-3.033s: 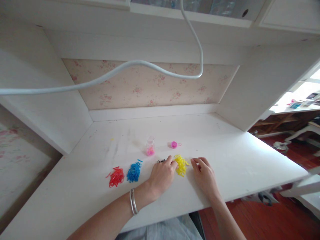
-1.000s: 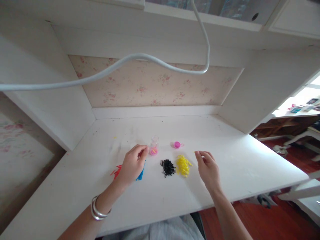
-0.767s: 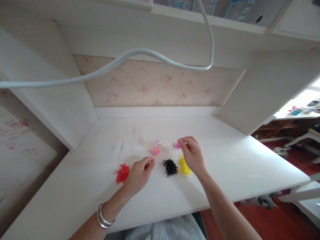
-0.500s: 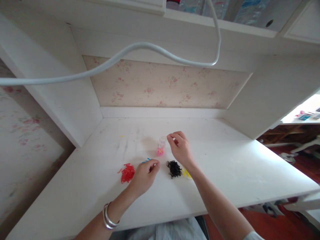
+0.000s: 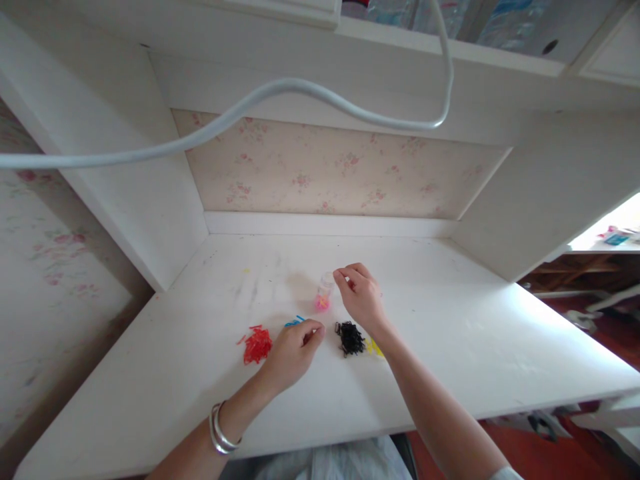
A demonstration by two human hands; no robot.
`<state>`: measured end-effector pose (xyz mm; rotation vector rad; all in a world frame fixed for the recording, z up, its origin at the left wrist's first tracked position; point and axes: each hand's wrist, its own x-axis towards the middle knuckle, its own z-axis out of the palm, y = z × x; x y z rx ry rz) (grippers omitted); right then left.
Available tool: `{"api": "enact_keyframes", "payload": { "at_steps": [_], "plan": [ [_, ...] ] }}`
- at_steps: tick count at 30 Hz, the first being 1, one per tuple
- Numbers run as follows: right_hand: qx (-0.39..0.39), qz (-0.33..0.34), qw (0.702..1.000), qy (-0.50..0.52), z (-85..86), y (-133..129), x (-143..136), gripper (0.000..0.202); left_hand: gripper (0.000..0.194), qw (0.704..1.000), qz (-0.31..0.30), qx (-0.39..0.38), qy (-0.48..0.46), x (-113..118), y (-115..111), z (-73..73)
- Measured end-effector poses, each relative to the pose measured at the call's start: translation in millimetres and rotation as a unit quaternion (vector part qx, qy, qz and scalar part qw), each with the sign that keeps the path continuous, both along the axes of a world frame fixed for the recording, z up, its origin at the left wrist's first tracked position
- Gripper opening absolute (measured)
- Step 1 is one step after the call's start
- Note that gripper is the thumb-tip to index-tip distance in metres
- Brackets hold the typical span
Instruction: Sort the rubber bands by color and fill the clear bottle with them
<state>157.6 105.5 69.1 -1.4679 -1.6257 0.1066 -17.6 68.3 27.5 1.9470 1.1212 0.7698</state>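
Note:
A small clear container (image 5: 327, 283) stands on the white desk with pink and yellow pieces (image 5: 323, 303) at its lower end. My right hand (image 5: 361, 298) is pinched right beside its upper rim; anything between the fingertips is too small to make out. My left hand (image 5: 295, 350) hovers lower down, thumb and fingers pressed together, and what they hold, if anything, is hidden. Left of it lies a pile of red rubber bands (image 5: 258, 345). Blue bands (image 5: 295, 322) show partly behind that hand. Between my arms sit black bands (image 5: 351, 339), and yellow bands (image 5: 373, 348) are partly covered by my right forearm.
A thick white cable (image 5: 300, 87) crosses the upper view in front of the overhead shelf, where plastic bottles (image 5: 510, 23) stand. White side panels (image 5: 540, 180) flank the desk (image 5: 450, 333). A tiny yellow piece (image 5: 246, 271) lies toward the back left.
The view has shifted slightly. Both hands keep nearly the same pinched poses, the left one a touch further right. The piles and the container look unchanged.

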Motion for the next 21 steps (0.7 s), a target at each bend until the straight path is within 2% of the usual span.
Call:
{"api": "enact_keyframes", "payload": {
  "at_steps": [3, 6, 10, 15, 18, 21],
  "plan": [
    [-0.005, -0.012, 1.000, 0.022, -3.1, -9, 10, 0.032, 0.037, 1.000, -0.002, -0.001, -0.004, -1, 0, -0.7],
    [-0.033, -0.043, 0.997, 0.047, -15.0, -26, 29, 0.036, 0.036, 1.000, -0.007, -0.001, -0.002, -1, 0, -1.2],
    [-0.076, -0.097, 0.990, 0.071, -44.1, -56, 68, 0.042, 0.036, 1.000, -0.020, 0.012, 0.020, 2, -2, -1.8],
    [-0.145, -0.136, 0.978, 0.059, -82.0, -96, 112, 0.042, 0.028, 0.995, -0.050, 0.074, 0.050, 12, -5, -3.0],
    [-0.171, -0.147, 0.974, 0.018, -93.5, -112, 122, 0.040, 0.025, 0.986, -0.068, 0.115, 0.096, 25, -12, -2.6],
    [-0.180, -0.144, 0.973, -0.018, -96.3, -116, 122, 0.037, 0.024, 0.968, -0.098, 0.157, 0.171, 42, -21, -0.9]
  ]
}}
